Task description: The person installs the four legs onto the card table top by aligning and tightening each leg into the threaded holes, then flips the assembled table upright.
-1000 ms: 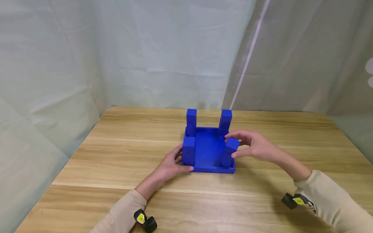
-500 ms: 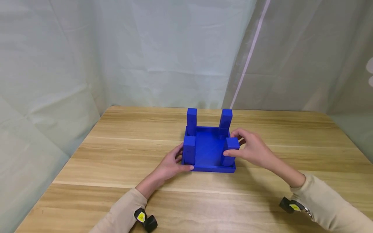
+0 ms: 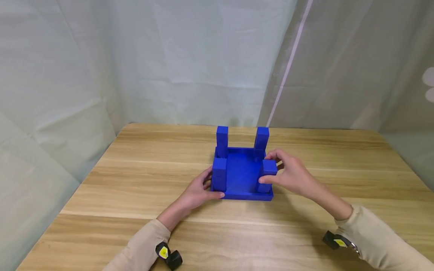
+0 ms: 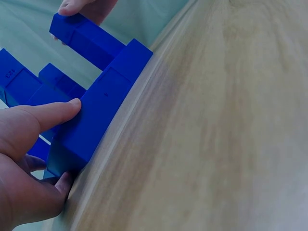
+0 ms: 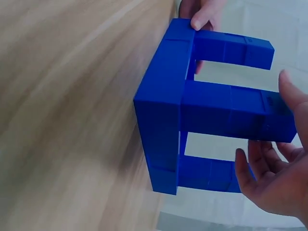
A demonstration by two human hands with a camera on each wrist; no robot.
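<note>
A blue square base lies on the wooden table with blue posts upright at its corners. My left hand grips the base's near-left corner, thumb along the front edge, beside the near-left post. My right hand pinches the near-right post, which stands upright in its corner. The two far posts stand untouched. The left wrist view shows my thumb flat on the base's side wall. In the right wrist view my right fingers curl round the post.
The wooden table reaches to a pale curtain at the back and left. Its right edge runs near my right arm. Black wrist cameras sit on both sleeves.
The near-right post was tilted a second ago; it now stands upright and lower in its corner. My right hand moved down and left with it. My left hand stayed put.
</note>
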